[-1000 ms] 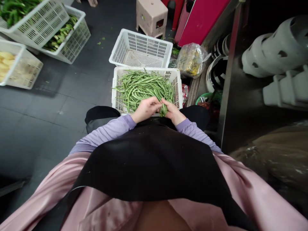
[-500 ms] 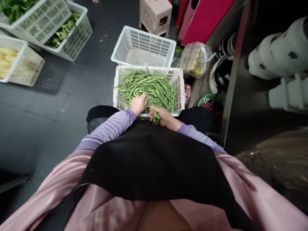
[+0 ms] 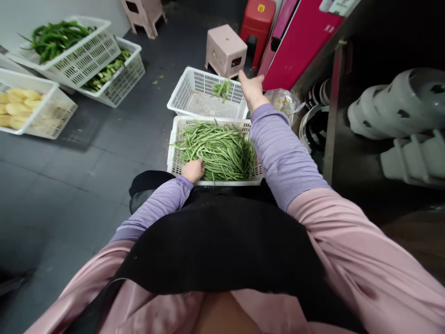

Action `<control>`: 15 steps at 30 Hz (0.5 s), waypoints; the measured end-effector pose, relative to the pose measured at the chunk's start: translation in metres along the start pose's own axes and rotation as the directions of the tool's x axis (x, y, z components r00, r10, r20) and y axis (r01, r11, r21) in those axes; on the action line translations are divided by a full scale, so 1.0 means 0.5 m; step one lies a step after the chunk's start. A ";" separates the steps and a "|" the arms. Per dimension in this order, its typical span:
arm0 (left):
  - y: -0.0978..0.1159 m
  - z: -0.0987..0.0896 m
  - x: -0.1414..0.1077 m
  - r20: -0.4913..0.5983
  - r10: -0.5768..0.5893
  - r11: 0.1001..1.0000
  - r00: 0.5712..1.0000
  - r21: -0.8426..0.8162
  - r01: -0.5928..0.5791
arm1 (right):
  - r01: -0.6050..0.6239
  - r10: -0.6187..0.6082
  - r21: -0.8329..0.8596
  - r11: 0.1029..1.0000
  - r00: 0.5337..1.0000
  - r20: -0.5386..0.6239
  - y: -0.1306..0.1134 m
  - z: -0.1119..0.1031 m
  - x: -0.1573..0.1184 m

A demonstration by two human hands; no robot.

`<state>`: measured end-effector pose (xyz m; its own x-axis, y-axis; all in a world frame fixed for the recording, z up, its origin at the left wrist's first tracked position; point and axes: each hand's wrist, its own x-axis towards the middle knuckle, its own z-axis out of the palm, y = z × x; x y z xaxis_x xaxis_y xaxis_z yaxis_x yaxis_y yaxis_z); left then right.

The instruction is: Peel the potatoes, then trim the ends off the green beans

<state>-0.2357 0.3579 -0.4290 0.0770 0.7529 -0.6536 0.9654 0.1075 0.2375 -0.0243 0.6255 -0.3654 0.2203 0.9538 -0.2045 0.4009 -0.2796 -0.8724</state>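
Observation:
A white plastic basket [image 3: 171,153] full of long green beans [image 3: 219,150] stands right in front of my knees. At its near left corner my left hand [image 3: 193,170] is closed, its knuckles against the beans; what its fingers hold, if anything, is hidden. My right hand [image 3: 252,88] reaches out over the right end of a second white basket [image 3: 177,95] just beyond, fingers stretched and apart, holding nothing. Just left of that hand, a small bunch of bean pieces [image 3: 222,89] is at the second basket's right side; I cannot tell whether it is falling or lying there.
On the left are baskets of green peppers [image 3: 59,39], cut green vegetables [image 3: 107,72] and peeled potatoes [image 3: 21,104]. Beyond the second basket stand a pink stool [image 3: 225,48] and a red stool [image 3: 257,28]. A metal shelf with stacked grey containers [image 3: 392,111] borders the right.
My right hand has moved forward from the near basket to above the far one and opened, releasing its bunch of beans. My left hand has shifted slightly to the left. The view has tilted up.

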 end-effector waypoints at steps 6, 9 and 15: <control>0.001 -0.008 0.001 0.070 0.024 0.998 0.997 0.048 -0.027 | -0.030 0.294 -0.645 0.763 0.905 0.307 0.203 -0.060 -0.238; 0.012 -0.006 -0.004 0.020 0.068 0.996 0.997 0.054 -0.069 | -0.011 0.353 -0.754 0.657 0.888 0.294 0.310 -0.059 -0.361; 0.028 0.024 -0.003 -0.135 0.213 0.958 0.968 -0.167 -0.234 | 0.140 0.340 -0.797 0.588 0.851 0.400 0.358 -0.041 -0.389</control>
<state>-0.2193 0.3503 -0.4335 0.2465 0.8391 -0.4848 0.8649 0.0352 0.5008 0.0229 0.3875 -0.4725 -0.0320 0.7610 -0.6480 0.9749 -0.1190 -0.1879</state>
